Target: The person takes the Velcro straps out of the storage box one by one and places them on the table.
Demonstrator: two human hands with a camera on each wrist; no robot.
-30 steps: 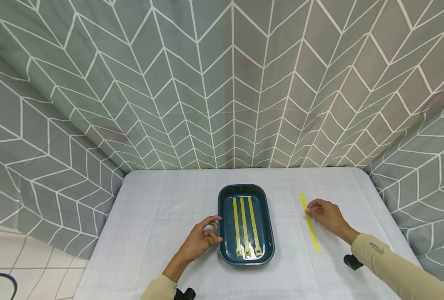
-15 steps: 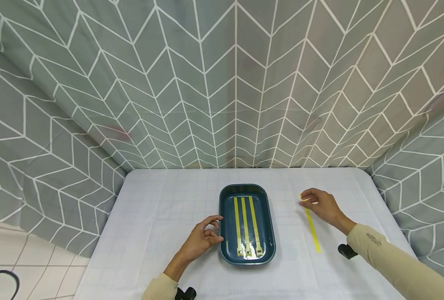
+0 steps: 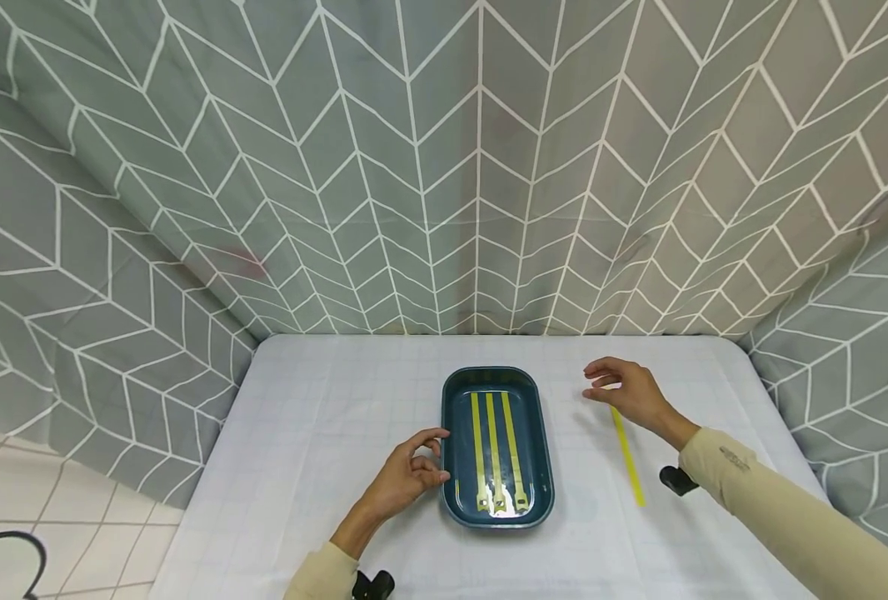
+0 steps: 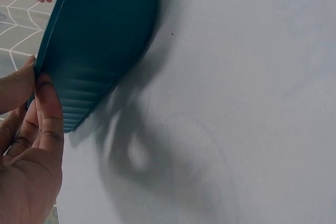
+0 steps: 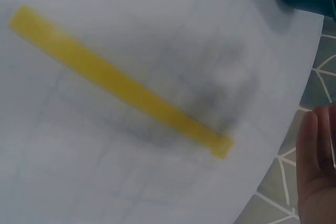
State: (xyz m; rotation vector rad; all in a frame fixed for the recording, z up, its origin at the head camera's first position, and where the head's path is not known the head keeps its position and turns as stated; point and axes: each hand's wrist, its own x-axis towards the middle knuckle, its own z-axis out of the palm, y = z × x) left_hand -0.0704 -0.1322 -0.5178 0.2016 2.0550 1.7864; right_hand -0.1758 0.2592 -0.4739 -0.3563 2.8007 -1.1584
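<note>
A dark teal oblong tray (image 3: 450, 500) stands mid-table with three yellow cable straps (image 3: 493, 450) lying lengthwise inside, slotted heads toward the near end. My left hand (image 3: 405, 479) is at its left side, with loosely bent fingertips touching the rim; the left wrist view shows them against the tray wall (image 4: 105, 30). Right of the tray, another yellow strap (image 3: 628, 462) lies on the white cloth. My right hand (image 3: 627, 392) is over its far end, hiding it in the head view, with thumb and fingers apart. The right wrist view shows this strap (image 5: 121, 82) whole, apart from the fingers (image 5: 310, 150).
A white cloth (image 3: 339, 392) covers the table. Grey curtains (image 3: 444, 208) with white zigzag lines hang behind and on both sides. Tiled floor (image 3: 62, 533) and a dark cable (image 3: 27, 537) show at the lower left.
My right hand has moved away from me and left, from the strap's upper part past its far end, while the strap stays on the cloth. My left hand stays at the tray.
</note>
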